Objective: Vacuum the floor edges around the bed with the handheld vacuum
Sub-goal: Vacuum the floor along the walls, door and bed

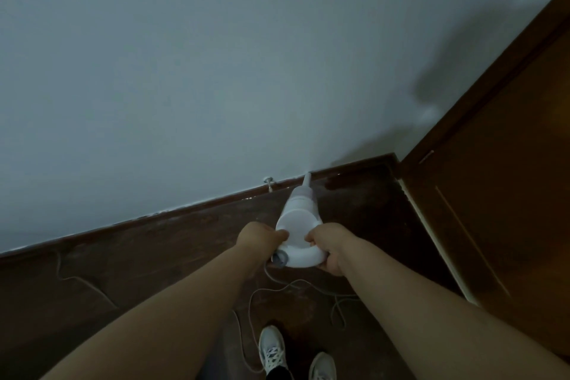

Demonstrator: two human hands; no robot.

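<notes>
At the floor's far edge, where dark floor [154,256] meets the skirting board [191,210] under a pale wall [216,55]: 1 handheld vacuum [300,230], white, corded, held off the floor with its narrow nozzle [307,181] aimed down at the skirting line, tip touching or just short of it; which one cannot be told. Left hand [262,236]: grip curled onto the left flank of the rear housing. Right hand [331,251]: grip clamped round the right rim of the rear housing, fingers wrapped under. Cord [277,284]: 1, thin, grey-white, leaving the rear of the body and lying in loose loops on the floor near 2 shoes [271,348] at the near edge. Door [493,179]: 1, brown wood, at the floor's right edge. Small metal fitting [269,182] on the skirting, just left of the nozzle. Bed: not in view. Handling, judged: rigid plastic shell, smooth and possibly slippery; moderately light, though 2 hands suggest rear-heavy bulk. Best held at the rear housing, as now, leaving the nozzle free. The nozzle looks the thinnest part and should not be levered against the skirting. The slack cord lies near the feet and could snag.
</notes>
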